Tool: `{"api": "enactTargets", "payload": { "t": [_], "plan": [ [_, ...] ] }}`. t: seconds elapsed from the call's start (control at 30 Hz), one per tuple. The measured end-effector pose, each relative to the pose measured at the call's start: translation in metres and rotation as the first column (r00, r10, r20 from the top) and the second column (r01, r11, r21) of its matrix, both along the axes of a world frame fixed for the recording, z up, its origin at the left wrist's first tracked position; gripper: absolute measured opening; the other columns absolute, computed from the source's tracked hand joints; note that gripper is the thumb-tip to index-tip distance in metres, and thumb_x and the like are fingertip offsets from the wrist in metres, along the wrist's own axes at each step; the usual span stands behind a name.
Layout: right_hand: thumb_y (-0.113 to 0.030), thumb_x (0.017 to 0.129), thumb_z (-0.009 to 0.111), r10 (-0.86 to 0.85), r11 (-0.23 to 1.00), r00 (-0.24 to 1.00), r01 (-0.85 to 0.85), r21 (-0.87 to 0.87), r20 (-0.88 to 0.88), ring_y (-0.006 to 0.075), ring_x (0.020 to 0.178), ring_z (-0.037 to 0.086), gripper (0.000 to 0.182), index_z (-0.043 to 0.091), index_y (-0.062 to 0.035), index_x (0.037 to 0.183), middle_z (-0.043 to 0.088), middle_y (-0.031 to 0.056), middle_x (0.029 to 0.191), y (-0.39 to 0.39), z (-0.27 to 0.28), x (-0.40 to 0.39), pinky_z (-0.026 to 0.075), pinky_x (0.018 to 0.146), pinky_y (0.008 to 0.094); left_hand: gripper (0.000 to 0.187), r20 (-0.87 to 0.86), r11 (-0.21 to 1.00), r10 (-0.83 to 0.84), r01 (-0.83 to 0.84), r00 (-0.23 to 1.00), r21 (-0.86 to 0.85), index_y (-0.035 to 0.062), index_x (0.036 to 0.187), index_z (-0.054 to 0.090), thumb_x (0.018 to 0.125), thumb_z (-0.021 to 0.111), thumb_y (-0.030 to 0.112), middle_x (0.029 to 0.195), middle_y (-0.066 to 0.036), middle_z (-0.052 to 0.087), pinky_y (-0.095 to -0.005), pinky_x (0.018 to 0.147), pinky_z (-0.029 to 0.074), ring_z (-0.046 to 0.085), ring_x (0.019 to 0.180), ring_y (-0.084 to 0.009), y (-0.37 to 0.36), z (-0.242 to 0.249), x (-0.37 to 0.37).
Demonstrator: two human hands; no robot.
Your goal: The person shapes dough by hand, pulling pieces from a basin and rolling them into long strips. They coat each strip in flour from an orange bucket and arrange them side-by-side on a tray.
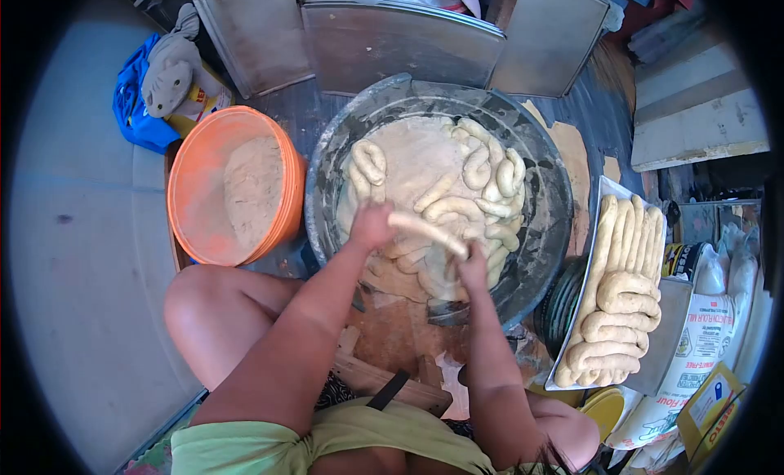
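Note:
A pale dough strip (pixel 429 233) is stretched between my two hands above a large dark round tub. My left hand (pixel 372 224) is closed on its left end, and my right hand (pixel 473 268) grips the lower right end. Beneath them, the tub (pixel 549 206) holds a bed of light flour (pixel 408 153). Coiled and twisted dough pieces (pixel 506 177) lie on its right side, with a looped one (pixel 369 162) at the upper left.
An orange tub (pixel 189 218) of brown powder stands left. On the right, a tray (pixel 603 186) carries long dough strips (pixel 625 238) and folded dough. Metal trays (pixel 400 51) lean behind the dark tub. Flour sacks (pixel 702 336) lie far right.

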State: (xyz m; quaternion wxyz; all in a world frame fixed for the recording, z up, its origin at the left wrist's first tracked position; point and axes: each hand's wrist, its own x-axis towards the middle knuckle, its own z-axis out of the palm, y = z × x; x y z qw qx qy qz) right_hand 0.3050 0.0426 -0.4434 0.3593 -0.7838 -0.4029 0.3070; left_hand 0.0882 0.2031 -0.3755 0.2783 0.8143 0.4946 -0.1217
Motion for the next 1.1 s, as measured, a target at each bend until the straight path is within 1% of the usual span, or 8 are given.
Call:
{"api": "enactTargets", "payload": {
  "t": [0.1, 0.23, 0.33, 0.47, 0.63, 0.8, 1.0, 1.1],
  "plan": [
    [-0.002, 0.068, 0.066, 0.051, 0.939, 0.945, -0.156, 0.307, 0.323, 0.0296, 0.089, 0.055, 0.029, 0.059, -0.0037, 0.096, 0.054, 0.0130, 0.091, 0.093, 0.103, 0.011, 0.043, 0.080, 0.0397, 0.051, 0.162, 0.890, 0.193, -0.242, 0.968, 0.386, 0.0158, 0.121, 0.054, 0.070, 0.064, 0.019, 0.112, -0.010, 0.054, -0.0442, 0.090, 0.034, 0.048, 0.107, -0.0275, 0.036, 0.027, -0.002],
    [-0.025, 0.077, 0.063, 0.651, 0.759, 0.665, -0.555, -0.341, 0.367, 0.0258, 0.129, 0.034, 0.060, 0.041, -0.0166, 0.133, 0.039, 0.0122, 0.137, 0.145, 0.076, -0.001, 0.021, 0.107, 0.0473, 0.062, 0.041, 0.885, 0.230, -0.227, 0.972, 0.406, 0.0164, 0.129, 0.045, 0.070, 0.065, 0.016, 0.118, -0.010, 0.048, -0.0421, 0.089, 0.033, 0.044, 0.111, -0.0284, 0.057, 0.013, -0.025],
    [-0.044, 0.084, 0.052, 0.789, 0.612, 0.400, -0.575, -0.542, 0.466, 0.0240, 0.139, 0.011, 0.072, 0.018, -0.0249, 0.144, 0.016, 0.0059, 0.151, 0.140, 0.062, -0.027, 0.004, 0.110, 0.0555, 0.074, 0.030, 0.904, 0.225, -0.220, 0.974, 0.366, 0.0169, 0.137, 0.034, 0.070, 0.067, 0.019, 0.125, -0.013, 0.041, -0.0434, 0.094, 0.031, 0.039, 0.116, -0.0302, 0.039, -0.019, -0.036],
    [-0.057, 0.087, 0.036, 0.795, 0.606, 0.405, -0.568, -0.557, 0.451, 0.0255, 0.140, 0.004, 0.070, 0.013, -0.0242, 0.145, 0.007, -0.0008, 0.152, 0.158, 0.053, -0.016, -0.004, 0.106, 0.0625, 0.083, 0.102, 0.891, 0.220, -0.243, 0.970, 0.383, 0.0162, 0.143, 0.022, 0.075, 0.065, 0.034, 0.136, -0.018, 0.030, -0.0469, 0.101, 0.025, 0.029, 0.126, -0.0343, 0.018, -0.036, -0.025],
    [-0.051, 0.090, 0.036, 0.366, 0.918, 0.618, -0.119, -0.377, 0.696, 0.0295, 0.139, 0.012, 0.060, 0.021, -0.0270, 0.143, 0.015, 0.0074, 0.151, 0.223, 0.035, 0.000, 0.004, 0.105, 0.0638, 0.086, -0.007, 0.863, 0.072, -0.059, 0.997, 0.502, 0.0171, 0.146, 0.014, 0.080, 0.054, 0.054, 0.149, -0.020, 0.009, -0.0531, 0.108, 0.010, 0.008, 0.137, -0.0376, -0.003, -0.059, -0.009],
    [-0.041, 0.090, 0.043, 0.400, 0.916, 0.620, -0.261, -0.303, 0.675, 0.0344, 0.131, 0.028, 0.050, 0.036, -0.0237, 0.137, 0.027, 0.0131, 0.145, 0.172, 0.028, -0.036, 0.016, 0.104, 0.0610, 0.095, -0.086, 0.978, 0.023, -0.005, 0.996, 0.209, 0.0090, 0.145, 0.008, 0.078, 0.052, 0.060, 0.151, -0.014, -0.001, -0.0566, 0.108, 0.000, -0.004, 0.139, -0.0352, -0.017, -0.041, 0.002],
    [-0.021, 0.077, 0.062, 0.509, 0.844, 0.808, -0.401, -0.356, 0.296, 0.0310, 0.110, 0.048, 0.037, 0.057, -0.0158, 0.114, 0.051, 0.0116, 0.121, 0.104, 0.067, -0.025, 0.038, 0.093, 0.0434, 0.102, -0.112, 1.000, -0.004, 0.004, 0.994, 0.005, 0.0072, 0.145, 0.009, 0.072, 0.064, 0.052, 0.152, -0.013, 0.003, -0.0562, 0.108, -0.003, -0.004, 0.140, -0.0273, -0.025, -0.006, 0.007],
    [-0.013, 0.070, 0.071, 0.462, 0.878, 0.865, -0.478, -0.038, -0.199, 0.0228, 0.093, 0.058, 0.039, 0.059, -0.0089, 0.107, 0.059, 0.0093, 0.105, 0.083, 0.106, -0.016, 0.045, 0.081, 0.0316, 0.084, 0.385, 0.965, 0.106, -0.188, 0.917, 0.181, 0.0055, 0.136, 0.033, 0.068, 0.073, 0.033, 0.141, -0.018, 0.034, -0.0531, 0.105, 0.022, 0.030, 0.132, -0.0279, -0.032, 0.026, 0.030]
  ]
}}
